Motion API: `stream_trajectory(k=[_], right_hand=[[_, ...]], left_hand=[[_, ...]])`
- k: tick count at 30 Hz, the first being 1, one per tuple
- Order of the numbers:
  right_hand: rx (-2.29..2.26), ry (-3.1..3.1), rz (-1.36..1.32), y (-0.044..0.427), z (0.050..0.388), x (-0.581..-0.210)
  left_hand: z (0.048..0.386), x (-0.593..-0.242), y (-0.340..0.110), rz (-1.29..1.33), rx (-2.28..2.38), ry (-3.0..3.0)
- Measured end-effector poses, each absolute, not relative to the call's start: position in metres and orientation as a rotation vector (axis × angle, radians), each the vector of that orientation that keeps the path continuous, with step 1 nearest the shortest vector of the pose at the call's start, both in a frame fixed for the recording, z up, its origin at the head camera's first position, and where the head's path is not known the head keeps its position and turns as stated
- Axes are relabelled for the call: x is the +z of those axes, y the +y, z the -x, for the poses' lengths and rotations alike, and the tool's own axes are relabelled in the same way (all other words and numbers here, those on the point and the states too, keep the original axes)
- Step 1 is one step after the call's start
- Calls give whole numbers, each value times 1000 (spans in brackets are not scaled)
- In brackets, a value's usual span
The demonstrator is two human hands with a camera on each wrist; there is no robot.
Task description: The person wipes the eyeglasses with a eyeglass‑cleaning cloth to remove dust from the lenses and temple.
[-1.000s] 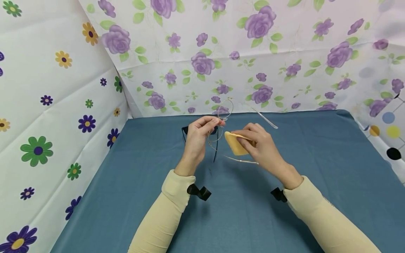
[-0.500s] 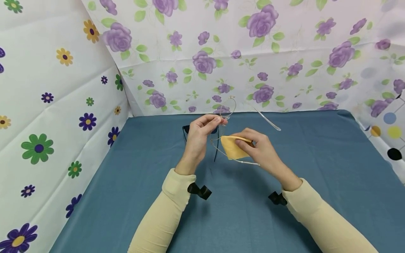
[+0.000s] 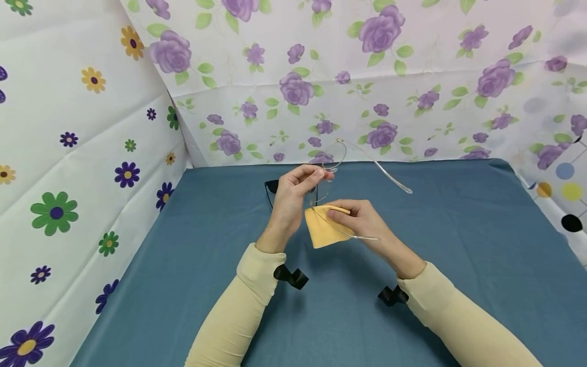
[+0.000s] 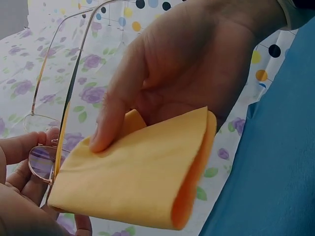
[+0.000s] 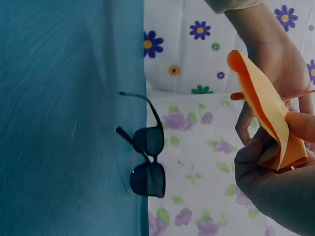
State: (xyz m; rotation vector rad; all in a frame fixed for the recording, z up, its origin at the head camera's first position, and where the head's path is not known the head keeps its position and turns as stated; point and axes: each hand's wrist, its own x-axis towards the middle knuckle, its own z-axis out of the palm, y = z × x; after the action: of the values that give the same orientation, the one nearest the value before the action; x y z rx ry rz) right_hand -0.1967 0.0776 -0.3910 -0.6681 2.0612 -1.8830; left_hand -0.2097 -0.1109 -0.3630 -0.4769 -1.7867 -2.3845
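My left hand pinches a pair of thin gold wire-framed eyeglasses near the bridge, with the lenses stacked one above the other and both temples pointing right. A folded yellow cloth is held between thumb and fingers of my right hand, just below the lower lens. In the left wrist view, the cloth lies against the hinge end of the near temple, beside the lower lens. Whether cloth and lens touch cannot be told. The right hand's fingers behind the cloth are mostly hidden.
Black sunglasses with unfolded temples lie on the blue tablecloth near its back edge, partly hidden behind the left hand in the head view. Flower-printed sheets stand behind the table and along its left side.
My right hand has moved left and down with the yellow cloth, from right of the eyeglasses to below the lower lens. The left hand keeps its pinch; the eyeglasses have shifted slightly.
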Motion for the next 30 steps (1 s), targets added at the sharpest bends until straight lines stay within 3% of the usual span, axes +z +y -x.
stream_trajectory(k=[6,11,19,25,30], right_hand=[[-1912,2228,677,78,196,-388],[-1944,2597,861,86,189,-375],[-1868,2990,1612,81,189,-369],[-1224,3383,2308,71,201,-378],[-717,3394,2461,61,207,-395]], left_hand=[[209,-363,-111,461,-2385,-1777],[210,-363,-111,467,-2384,-1768],[210,-363,-112,421,-2386,-1771],[210,-363,-110,428,-2425,-1746],[208,-362,-108,448,-2430,-1746]])
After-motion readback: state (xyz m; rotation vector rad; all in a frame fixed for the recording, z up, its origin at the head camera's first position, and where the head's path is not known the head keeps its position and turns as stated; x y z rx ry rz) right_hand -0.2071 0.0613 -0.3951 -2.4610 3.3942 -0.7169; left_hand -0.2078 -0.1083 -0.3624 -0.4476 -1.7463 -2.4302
